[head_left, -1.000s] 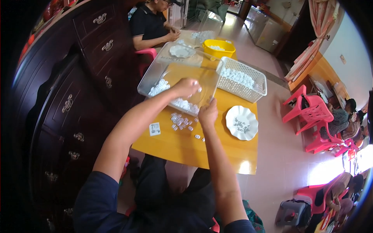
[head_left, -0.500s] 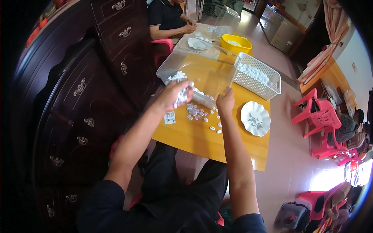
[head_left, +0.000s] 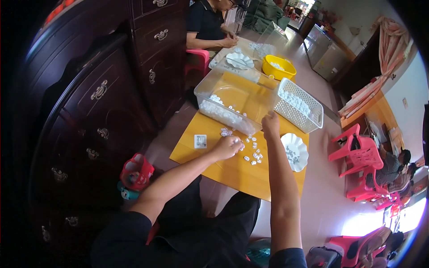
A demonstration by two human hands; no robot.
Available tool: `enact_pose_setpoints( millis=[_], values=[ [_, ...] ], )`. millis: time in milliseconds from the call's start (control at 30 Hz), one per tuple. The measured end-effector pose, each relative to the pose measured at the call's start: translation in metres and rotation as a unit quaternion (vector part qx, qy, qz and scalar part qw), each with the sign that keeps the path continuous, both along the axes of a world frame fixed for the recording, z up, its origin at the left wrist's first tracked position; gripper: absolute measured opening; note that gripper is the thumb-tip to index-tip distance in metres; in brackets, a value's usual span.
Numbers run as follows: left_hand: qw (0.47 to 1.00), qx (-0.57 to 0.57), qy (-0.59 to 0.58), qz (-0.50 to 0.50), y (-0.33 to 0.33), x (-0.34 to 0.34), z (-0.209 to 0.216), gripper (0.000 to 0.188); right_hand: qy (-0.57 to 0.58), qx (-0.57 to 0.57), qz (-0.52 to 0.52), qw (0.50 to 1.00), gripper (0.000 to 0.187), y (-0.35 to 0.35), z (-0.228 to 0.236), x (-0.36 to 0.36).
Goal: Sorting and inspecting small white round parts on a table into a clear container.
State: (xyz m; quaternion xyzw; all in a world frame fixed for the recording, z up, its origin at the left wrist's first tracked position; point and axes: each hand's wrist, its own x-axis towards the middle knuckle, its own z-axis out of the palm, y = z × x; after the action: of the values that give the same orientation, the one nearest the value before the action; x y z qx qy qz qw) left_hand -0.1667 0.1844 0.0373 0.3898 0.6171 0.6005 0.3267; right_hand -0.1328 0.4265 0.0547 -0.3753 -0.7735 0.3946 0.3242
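Observation:
A clear plastic bin [head_left: 250, 128] stands tilted on the wooden table, with many small white plastic pieces [head_left: 219, 112] heaped along its near side. My right hand [head_left: 271, 126] is closed on the bin's near right corner. On the tabletop just in front of the bin, my left hand [head_left: 228, 148] has its fingers curled over small white pieces, some showing at the fingertips. More loose white pieces [head_left: 257, 156] are scattered to its right, each a small oval with dark marks. A printed white label [head_left: 200, 141] lies left of this hand.
Right of the bin is a white perforated basket [head_left: 308, 117] of white pieces. A scalloped white plate [head_left: 302, 163] holds small grey bits. Farther back are a yellow basin [head_left: 286, 74], another scalloped plate [head_left: 240, 61] and a seated person [head_left: 208, 27]. Dark drawers [head_left: 111, 85] stand at left.
My left hand has come down from above the bin's near left side to the loose pieces on the table. My right hand stays on the bin's corner, and the view has shifted.

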Motion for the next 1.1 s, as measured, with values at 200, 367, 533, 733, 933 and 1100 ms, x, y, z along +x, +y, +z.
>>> enact_pose_setpoints(
  millis=[200, 367, 533, 733, 933, 1100],
  values=[
    [0.976, -0.019, 0.209, 0.057, -0.008, 0.009, -0.011, 0.029, -0.006, -0.121, 0.027, 0.992, 0.05, -0.032, 0.03, 0.0],
    [0.931, -0.003, 0.363, 0.041, -0.006, 0.013, -0.013, 0.019, 0.016, -0.146, 0.035, 0.988, 0.049, -0.022, 0.038, 0.001],
    [0.895, -0.03, 0.444, 0.031, -0.003, 0.017, -0.001, 0.016, 0.047, -0.138, 0.029, 0.989, 0.048, -0.012, 0.034, 0.001],
    [0.836, 0.007, 0.548, 0.044, 0.0, 0.009, -0.021, 0.018, 0.057, -0.13, 0.014, 0.99, 0.047, -0.022, 0.033, -0.006],
    [0.815, -0.013, 0.577, 0.041, 0.002, 0.012, -0.023, 0.021, 0.028, -0.153, 0.048, 0.987, 0.049, -0.004, 0.037, 0.001],
    [0.826, 0.003, 0.562, 0.048, 0.0, 0.012, -0.026, 0.029, 0.019, -0.146, 0.038, 0.988, 0.052, -0.004, 0.039, 0.003]
  ],
)
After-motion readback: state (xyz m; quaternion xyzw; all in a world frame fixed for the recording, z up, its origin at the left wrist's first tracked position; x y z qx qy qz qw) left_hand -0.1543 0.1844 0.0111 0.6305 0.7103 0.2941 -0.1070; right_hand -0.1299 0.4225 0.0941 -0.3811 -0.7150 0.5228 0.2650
